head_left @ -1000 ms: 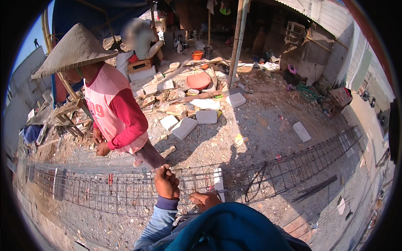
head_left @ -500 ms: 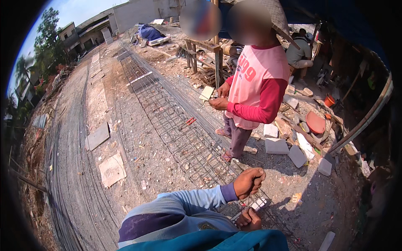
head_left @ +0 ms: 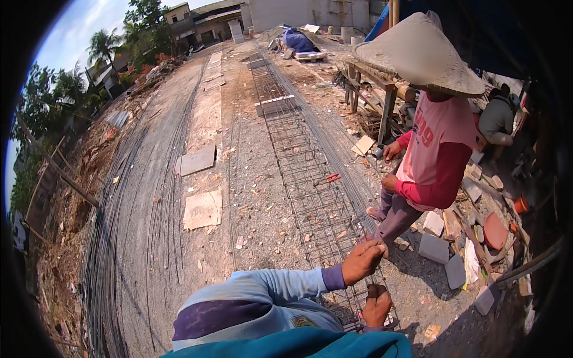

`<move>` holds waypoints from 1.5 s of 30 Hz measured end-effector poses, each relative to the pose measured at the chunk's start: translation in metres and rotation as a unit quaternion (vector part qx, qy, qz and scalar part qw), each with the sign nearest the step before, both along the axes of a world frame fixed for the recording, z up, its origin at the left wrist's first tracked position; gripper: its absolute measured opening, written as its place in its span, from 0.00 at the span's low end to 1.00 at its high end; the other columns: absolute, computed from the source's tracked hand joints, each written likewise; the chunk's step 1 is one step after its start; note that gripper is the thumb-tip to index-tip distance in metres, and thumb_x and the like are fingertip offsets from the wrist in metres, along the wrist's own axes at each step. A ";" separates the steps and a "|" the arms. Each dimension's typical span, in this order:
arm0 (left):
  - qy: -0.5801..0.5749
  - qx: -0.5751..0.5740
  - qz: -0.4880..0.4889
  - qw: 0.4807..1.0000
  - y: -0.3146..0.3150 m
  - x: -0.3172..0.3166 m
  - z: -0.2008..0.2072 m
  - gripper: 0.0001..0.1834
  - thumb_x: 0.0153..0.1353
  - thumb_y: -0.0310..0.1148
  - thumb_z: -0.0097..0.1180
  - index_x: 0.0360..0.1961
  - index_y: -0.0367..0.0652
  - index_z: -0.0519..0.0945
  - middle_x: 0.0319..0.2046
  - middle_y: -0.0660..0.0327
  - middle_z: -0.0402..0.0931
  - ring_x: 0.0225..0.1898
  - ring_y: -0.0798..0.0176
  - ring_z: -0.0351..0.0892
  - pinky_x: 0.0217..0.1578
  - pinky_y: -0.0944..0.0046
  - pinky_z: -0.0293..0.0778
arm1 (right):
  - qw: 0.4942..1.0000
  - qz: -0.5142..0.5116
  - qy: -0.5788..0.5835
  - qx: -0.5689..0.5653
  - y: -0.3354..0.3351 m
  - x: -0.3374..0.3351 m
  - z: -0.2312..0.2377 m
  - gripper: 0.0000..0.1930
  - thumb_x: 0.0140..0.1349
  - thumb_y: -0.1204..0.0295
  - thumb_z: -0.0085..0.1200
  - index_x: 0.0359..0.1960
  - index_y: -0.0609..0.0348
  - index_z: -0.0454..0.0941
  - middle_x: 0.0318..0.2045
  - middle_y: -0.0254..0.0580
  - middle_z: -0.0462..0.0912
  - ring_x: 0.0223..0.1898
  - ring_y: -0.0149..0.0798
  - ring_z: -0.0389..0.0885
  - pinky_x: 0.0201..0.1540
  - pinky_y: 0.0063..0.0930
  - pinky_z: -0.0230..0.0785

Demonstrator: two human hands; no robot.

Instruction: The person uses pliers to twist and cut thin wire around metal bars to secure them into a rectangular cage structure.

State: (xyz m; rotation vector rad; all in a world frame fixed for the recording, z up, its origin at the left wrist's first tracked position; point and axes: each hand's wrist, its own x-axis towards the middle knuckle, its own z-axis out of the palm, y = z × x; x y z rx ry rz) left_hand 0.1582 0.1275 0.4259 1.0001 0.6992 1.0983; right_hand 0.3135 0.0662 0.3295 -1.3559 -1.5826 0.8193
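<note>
My left hand (head_left: 363, 261), in a light blue sleeve with a purple cuff, is closed over the near part of a long steel rebar cage (head_left: 298, 170). Just below it, my right hand (head_left: 377, 304) is curled at the cage's near end. Whatever either hand grips is too small or too hidden to make out. Farther along, a tool with red handles (head_left: 333, 178) lies on the cage bars; its head does not show clearly.
A co-worker in a conical hat (head_left: 425, 56) and pink shirt (head_left: 431, 137) stands right of the cage. Loose rebar (head_left: 110, 250) runs along the left. Flat slabs (head_left: 198, 161) lie on the gravel. A wooden bench (head_left: 376, 74), stone blocks (head_left: 434, 247) and an orange bucket (head_left: 520, 204) are at right.
The view has swung, so the scene sits farther right. My right hand has come up nearer my left hand, and the white thing by it no longer shows. The co-worker's hands have moved apart.
</note>
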 end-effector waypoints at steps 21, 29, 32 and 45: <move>0.057 -0.206 -0.010 0.977 0.023 0.042 -0.132 0.14 0.70 0.39 0.42 0.38 0.39 0.72 0.24 0.58 0.77 0.26 0.66 0.78 0.33 0.67 0.75 | 0.956 -0.024 0.116 -0.267 -0.078 -0.001 -0.062 0.11 0.62 0.67 0.52 0.32 0.65 0.76 0.18 0.43 0.78 0.22 0.33 0.78 0.27 0.30 0.69; 0.000 -0.475 -0.036 0.879 0.015 0.024 -0.228 0.15 0.70 0.37 0.37 0.37 0.38 0.73 0.30 0.56 0.78 0.32 0.55 0.81 0.34 0.58 0.76 | 0.924 -0.175 -0.092 -0.326 -0.089 0.007 -0.114 0.11 0.59 0.64 0.52 0.32 0.60 0.78 0.25 0.45 0.80 0.30 0.49 0.79 0.36 0.43 0.70; 0.120 -0.474 -0.096 0.867 -0.001 0.031 -0.233 0.15 0.69 0.37 0.41 0.43 0.37 0.73 0.34 0.54 0.80 0.34 0.57 0.81 0.36 0.60 0.78 | 0.930 -0.092 -0.162 -0.318 -0.102 0.001 -0.113 0.15 0.57 0.63 0.56 0.41 0.61 0.78 0.41 0.50 0.80 0.47 0.52 0.75 0.51 0.41 0.66; 0.162 -0.616 -0.254 0.728 0.006 0.017 -0.342 0.15 0.67 0.43 0.45 0.46 0.45 0.75 0.42 0.63 0.77 0.45 0.66 0.74 0.45 0.62 0.68 | 0.842 -0.328 0.070 -0.423 -0.037 -0.006 -0.189 0.13 0.64 0.68 0.46 0.48 0.56 0.76 0.35 0.51 0.81 0.36 0.46 0.82 0.40 0.33 0.72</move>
